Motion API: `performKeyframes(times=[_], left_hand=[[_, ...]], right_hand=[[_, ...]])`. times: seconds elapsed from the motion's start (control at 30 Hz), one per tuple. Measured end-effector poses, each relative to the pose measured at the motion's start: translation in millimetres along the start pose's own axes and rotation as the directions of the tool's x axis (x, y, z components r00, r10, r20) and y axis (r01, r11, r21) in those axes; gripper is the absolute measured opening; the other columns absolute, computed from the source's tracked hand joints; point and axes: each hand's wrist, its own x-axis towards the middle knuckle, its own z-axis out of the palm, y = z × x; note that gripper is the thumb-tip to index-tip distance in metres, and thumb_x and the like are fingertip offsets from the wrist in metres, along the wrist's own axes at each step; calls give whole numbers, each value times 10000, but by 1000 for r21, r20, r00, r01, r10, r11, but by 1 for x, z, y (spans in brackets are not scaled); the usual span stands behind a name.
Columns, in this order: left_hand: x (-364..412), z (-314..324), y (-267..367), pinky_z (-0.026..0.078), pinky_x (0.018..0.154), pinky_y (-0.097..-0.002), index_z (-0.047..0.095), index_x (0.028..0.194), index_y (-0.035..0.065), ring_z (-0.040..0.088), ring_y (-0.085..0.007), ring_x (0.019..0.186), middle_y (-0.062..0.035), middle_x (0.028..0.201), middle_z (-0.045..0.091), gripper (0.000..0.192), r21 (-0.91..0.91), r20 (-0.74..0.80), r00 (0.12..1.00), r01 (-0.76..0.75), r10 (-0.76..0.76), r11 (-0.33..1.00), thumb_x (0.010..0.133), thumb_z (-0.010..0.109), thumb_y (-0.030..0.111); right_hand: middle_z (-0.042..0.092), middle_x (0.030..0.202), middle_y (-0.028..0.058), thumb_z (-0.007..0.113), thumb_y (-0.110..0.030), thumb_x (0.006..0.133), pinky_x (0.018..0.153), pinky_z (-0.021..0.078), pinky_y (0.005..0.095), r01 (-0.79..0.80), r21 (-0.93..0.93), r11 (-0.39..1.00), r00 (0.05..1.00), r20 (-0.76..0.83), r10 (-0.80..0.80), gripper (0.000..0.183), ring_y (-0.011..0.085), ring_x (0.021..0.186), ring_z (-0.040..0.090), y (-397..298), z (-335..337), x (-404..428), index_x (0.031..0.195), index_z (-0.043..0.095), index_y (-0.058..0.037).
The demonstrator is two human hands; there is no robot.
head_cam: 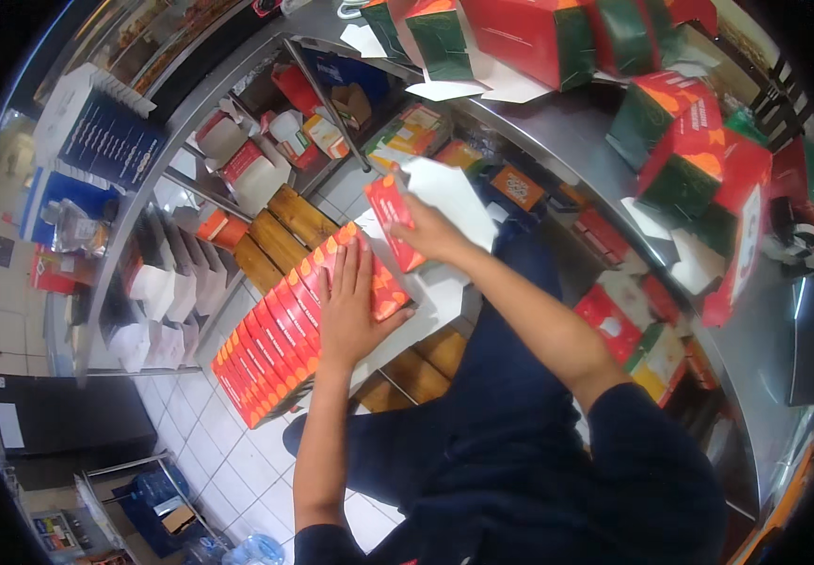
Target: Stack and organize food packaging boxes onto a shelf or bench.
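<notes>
A row of nested red cardboard boxes [269,339] with orange trim stretches across a wooden slatted bench [294,219]. My left hand [350,304] lies flat over the near end of this row, fingers spread and thumb at the end box's edge. Beside it, my right hand [429,229] grips a separate red carton [389,212], thumb and fingers across its red side panel. White open flaps [449,191] spread out behind and beneath that carton. The underside of the carton is hidden.
Red and green cartons [541,42] crowd the steel counter [562,127] at upper right. Stacked blue cartons [106,141] stand at upper left, above a shelf of white folded cartons [174,275]. Packed boxes fill the under-counter shelf. A water jug [255,549] stands on the tiled floor.
</notes>
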Motion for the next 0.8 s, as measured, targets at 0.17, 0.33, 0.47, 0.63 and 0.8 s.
performKeyframes(times=[0.17, 0.33, 0.47, 0.63, 0.8], left_hand=[[3, -1, 1, 149, 1234, -591, 252, 1619, 50, 195, -345, 1569, -168, 1683, 243, 1189, 52, -2, 999, 35, -34, 998, 730, 799, 621], [3, -1, -1, 127, 1242, -576, 245, 1600, -15, 222, -358, 1560, -213, 1666, 263, 1216, 19, 9, 999, 36, -36, 999, 734, 792, 641], [5, -2, -1, 130, 1245, -571, 248, 1601, -9, 229, -358, 1558, -219, 1656, 280, 1212, 32, 18, 999, 31, -32, 999, 738, 781, 654], [6, -3, -1, 133, 1247, -571, 256, 1597, -13, 227, -357, 1559, -211, 1667, 258, 1208, 26, 71, 995, 63, -65, 998, 736, 783, 652], [8, 1, -3, 140, 1243, -579, 271, 1597, 4, 199, -343, 1569, -190, 1674, 252, 1214, 10, 77, 995, 64, -64, 998, 720, 766, 683]], right_hand=[[600, 1388, 181, 625, -334, 1027, 1086, 429, 356, 140, 397, 907, 979, 82, -187, 565, 248, 1279, 571, 12, 37, -12, 1448, 473, 12], [632, 1207, 95, 603, -394, 1037, 1012, 454, 309, -101, 550, 829, 975, 219, -26, 519, 160, 1111, 585, 31, 31, -7, 1382, 499, -20], [534, 1324, 134, 668, -495, 975, 1031, 436, 339, 224, 340, 913, 970, -173, -174, 649, 198, 1218, 505, 45, 23, 23, 1407, 442, -67], [569, 1321, 169, 692, -469, 951, 1076, 413, 374, 251, 413, 876, 924, 167, -344, 642, 233, 1256, 535, 50, 21, 44, 1398, 454, -73], [613, 1232, 78, 622, -172, 909, 1026, 450, 307, 27, 584, 811, 920, 303, -248, 482, 161, 1179, 574, 50, 20, 41, 1362, 493, -70]])
